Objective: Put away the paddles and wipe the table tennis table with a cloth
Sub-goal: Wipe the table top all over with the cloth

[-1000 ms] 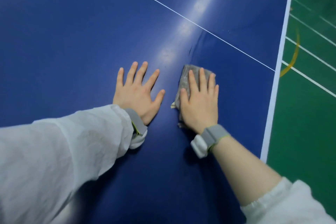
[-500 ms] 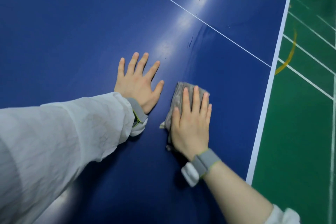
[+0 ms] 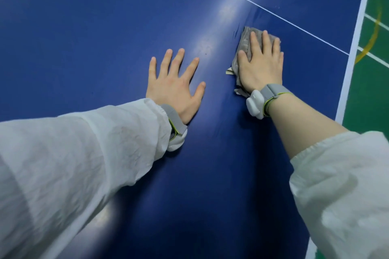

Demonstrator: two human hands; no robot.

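The grey cloth (image 3: 245,45) lies flat on the blue bench (image 3: 84,27) under the right hand (image 3: 260,67), whose straight fingers press it down, its long axis running near to far. The left hand (image 3: 173,88) rests spread on the bench, holding nothing, just left.

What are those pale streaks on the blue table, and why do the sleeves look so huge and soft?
Head view: the pale streaks are glare from overhead lights on the glossy table, running between the left hand and the right hand on the cloth; the sleeves loom because the wide-angle lens stretches nearby things, and they look slightly blurred; both arms cast dark shadows.
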